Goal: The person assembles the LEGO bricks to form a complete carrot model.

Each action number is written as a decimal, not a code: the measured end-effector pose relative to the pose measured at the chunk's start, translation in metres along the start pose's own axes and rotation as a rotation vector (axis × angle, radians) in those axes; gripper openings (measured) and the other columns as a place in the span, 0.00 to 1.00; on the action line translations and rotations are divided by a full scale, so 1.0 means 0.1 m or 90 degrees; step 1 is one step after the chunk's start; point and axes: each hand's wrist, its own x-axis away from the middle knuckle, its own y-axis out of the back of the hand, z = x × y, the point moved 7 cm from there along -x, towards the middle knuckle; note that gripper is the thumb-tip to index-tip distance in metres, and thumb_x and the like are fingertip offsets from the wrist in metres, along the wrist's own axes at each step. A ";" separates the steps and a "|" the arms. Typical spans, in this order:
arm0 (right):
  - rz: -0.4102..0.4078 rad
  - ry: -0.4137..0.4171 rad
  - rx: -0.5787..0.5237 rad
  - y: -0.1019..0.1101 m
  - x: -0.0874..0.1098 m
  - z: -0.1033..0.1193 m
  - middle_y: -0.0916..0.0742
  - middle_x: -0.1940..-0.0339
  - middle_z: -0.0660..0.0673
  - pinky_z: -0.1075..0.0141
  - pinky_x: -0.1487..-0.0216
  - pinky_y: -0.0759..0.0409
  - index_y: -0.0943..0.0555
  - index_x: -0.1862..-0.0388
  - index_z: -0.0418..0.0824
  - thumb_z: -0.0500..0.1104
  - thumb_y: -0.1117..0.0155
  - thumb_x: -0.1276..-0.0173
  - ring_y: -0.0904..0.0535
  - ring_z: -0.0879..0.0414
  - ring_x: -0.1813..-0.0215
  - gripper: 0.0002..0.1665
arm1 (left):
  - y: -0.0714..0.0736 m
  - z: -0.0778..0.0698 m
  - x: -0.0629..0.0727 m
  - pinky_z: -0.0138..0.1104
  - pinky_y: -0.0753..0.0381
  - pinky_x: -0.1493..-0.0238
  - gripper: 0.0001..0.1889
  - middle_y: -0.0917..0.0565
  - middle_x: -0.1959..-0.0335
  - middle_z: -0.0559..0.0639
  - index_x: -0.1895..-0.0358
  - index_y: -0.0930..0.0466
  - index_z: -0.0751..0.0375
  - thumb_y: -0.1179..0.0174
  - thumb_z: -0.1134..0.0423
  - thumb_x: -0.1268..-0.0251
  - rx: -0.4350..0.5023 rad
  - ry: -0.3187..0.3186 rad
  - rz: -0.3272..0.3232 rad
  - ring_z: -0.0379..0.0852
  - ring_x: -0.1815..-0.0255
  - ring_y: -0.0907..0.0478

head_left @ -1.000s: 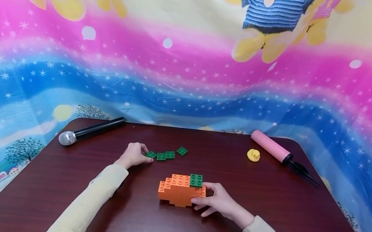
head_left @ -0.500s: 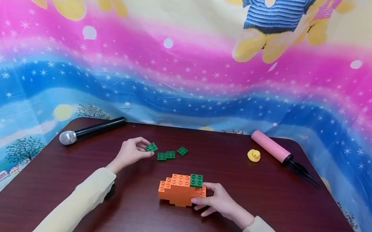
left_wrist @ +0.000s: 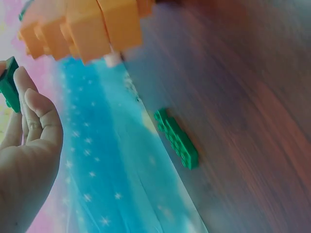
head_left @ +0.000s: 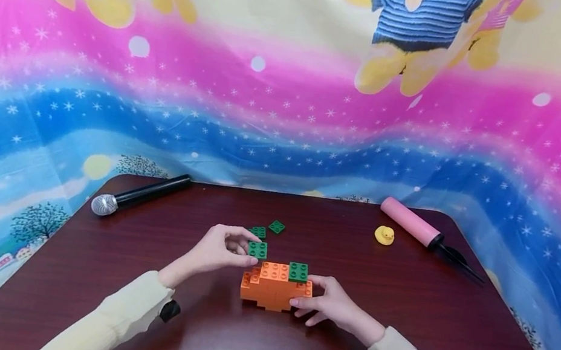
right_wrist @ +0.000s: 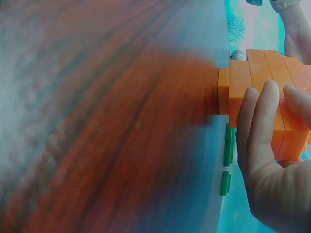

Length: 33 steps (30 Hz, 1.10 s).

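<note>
My left hand (head_left: 217, 252) pinches a green building brick (head_left: 257, 250) with two rows of studs, held above the left part of an orange brick build (head_left: 270, 291). In the left wrist view the green brick (left_wrist: 9, 86) sits between thumb and fingertips at the left edge. The stepped orange build stands on the table, a green brick (head_left: 298, 272) fixed on top near its right end. My right hand (head_left: 335, 306) grips that right end, thumb in front and fingers behind. In the right wrist view its fingers (right_wrist: 262, 121) lie along the orange bricks (right_wrist: 265, 73).
Behind the left hand, green bricks (head_left: 258, 231) lie on the dark wooden table (head_left: 211, 335), with another green brick (head_left: 276, 227) beside them. A microphone (head_left: 139, 194) lies back left. Back right are a yellow rubber duck (head_left: 384, 235) and a pink hand pump (head_left: 411, 221).
My left hand has lifted a green brick off the table and carried it right and nearer, to above the orange build. The right hand keeps its grip on the build.
</note>
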 end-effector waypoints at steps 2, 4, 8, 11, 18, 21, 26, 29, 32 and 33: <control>0.002 0.000 -0.002 0.00 0.00 0.00 0.13 0.56 0.37 0.62 0.73 0.17 0.29 0.36 0.32 0.42 0.32 0.38 0.13 0.47 0.64 0.33 | -0.04 -0.03 0.03 0.35 0.19 0.65 0.20 0.17 0.70 0.52 0.49 0.18 0.63 0.30 0.62 0.47 0.012 -0.004 0.020 0.41 0.73 0.18; 0.003 -0.001 -0.003 0.00 0.00 0.00 0.13 0.56 0.37 0.62 0.73 0.17 0.30 0.36 0.31 0.42 0.32 0.38 0.13 0.46 0.64 0.33 | -0.08 -0.04 0.05 0.36 0.18 0.64 0.20 0.17 0.70 0.51 0.49 0.18 0.63 0.30 0.62 0.47 0.024 -0.004 0.034 0.42 0.73 0.18; 0.003 -0.001 -0.005 0.01 0.00 -0.01 0.13 0.57 0.37 0.62 0.73 0.17 0.30 0.36 0.31 0.43 0.32 0.38 0.13 0.46 0.64 0.34 | -0.12 -0.02 0.08 0.36 0.17 0.64 0.20 0.16 0.71 0.51 0.50 0.18 0.63 0.30 0.63 0.48 0.039 0.004 0.052 0.43 0.73 0.17; 0.003 -0.001 -0.005 0.01 -0.01 -0.01 0.13 0.57 0.37 0.62 0.73 0.17 0.30 0.36 0.31 0.43 0.31 0.38 0.13 0.46 0.64 0.34 | -0.15 0.01 0.09 0.37 0.17 0.64 0.20 0.17 0.72 0.51 0.50 0.18 0.64 0.30 0.64 0.48 0.054 0.015 0.062 0.44 0.74 0.17; 0.005 0.000 -0.006 0.00 -0.01 -0.01 0.13 0.58 0.38 0.62 0.73 0.17 0.29 0.36 0.31 0.42 0.31 0.38 0.13 0.48 0.65 0.33 | -0.18 0.03 0.09 0.37 0.17 0.64 0.19 0.17 0.74 0.51 0.50 0.18 0.65 0.30 0.65 0.47 0.072 0.026 0.079 0.43 0.75 0.17; 0.006 0.001 -0.005 -0.01 -0.01 0.00 0.13 0.58 0.38 0.62 0.73 0.17 0.29 0.36 0.31 0.42 0.32 0.38 0.13 0.48 0.65 0.33 | -0.19 0.04 0.08 0.38 0.16 0.65 0.19 0.17 0.74 0.52 0.50 0.18 0.66 0.30 0.66 0.48 0.079 0.024 0.088 0.44 0.75 0.17; 0.007 0.001 -0.007 -0.01 -0.01 0.00 0.12 0.59 0.38 0.62 0.73 0.17 0.29 0.36 0.31 0.42 0.32 0.38 0.13 0.48 0.65 0.33 | -0.20 0.05 0.06 0.38 0.16 0.65 0.20 0.17 0.75 0.51 0.51 0.18 0.68 0.30 0.66 0.48 0.085 0.028 0.098 0.43 0.75 0.16; 0.007 0.000 -0.009 -0.01 -0.01 -0.01 0.12 0.58 0.38 0.63 0.73 0.17 0.29 0.36 0.31 0.42 0.32 0.38 0.13 0.49 0.66 0.33 | -0.20 0.06 0.04 0.38 0.16 0.65 0.20 0.16 0.75 0.51 0.51 0.18 0.70 0.30 0.67 0.48 0.089 0.031 0.104 0.43 0.76 0.16; 0.005 0.000 -0.013 -0.01 -0.01 -0.02 0.13 0.58 0.38 0.63 0.73 0.17 0.29 0.36 0.31 0.42 0.32 0.38 0.14 0.50 0.66 0.33 | -0.21 0.08 0.03 0.38 0.16 0.65 0.19 0.15 0.75 0.53 0.51 0.19 0.71 0.30 0.67 0.48 0.098 0.035 0.111 0.43 0.77 0.16; 0.005 -0.001 -0.014 -0.01 -0.01 -0.02 0.13 0.58 0.38 0.63 0.73 0.17 0.29 0.36 0.31 0.42 0.32 0.38 0.14 0.50 0.66 0.33 | -0.21 0.08 0.03 0.38 0.16 0.64 0.19 0.15 0.75 0.53 0.51 0.19 0.71 0.30 0.67 0.48 0.100 0.039 0.113 0.43 0.77 0.16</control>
